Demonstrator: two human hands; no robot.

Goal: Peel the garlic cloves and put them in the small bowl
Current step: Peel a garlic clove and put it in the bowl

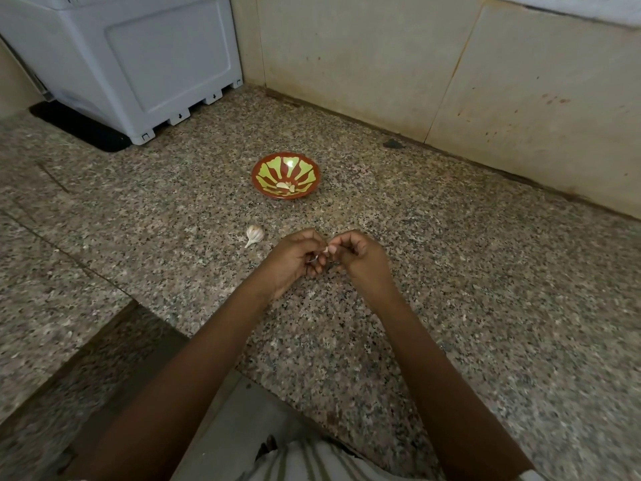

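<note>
The left grip (295, 262) and right grip (360, 258) pinch one clove (326, 250) together. Beyond them the bowl (302, 167) holds peeled cloves (286, 186); a bulb (255, 234) lies just left.

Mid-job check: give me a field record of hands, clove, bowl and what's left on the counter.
left hand: pinches the garlic clove
right hand: pinches the same clove
small bowl: upright on the counter, beyond the hands
peeled cloves: in the bowl, count unclear
garlic bulb: on the counter, left of the hands, untouched
</note>
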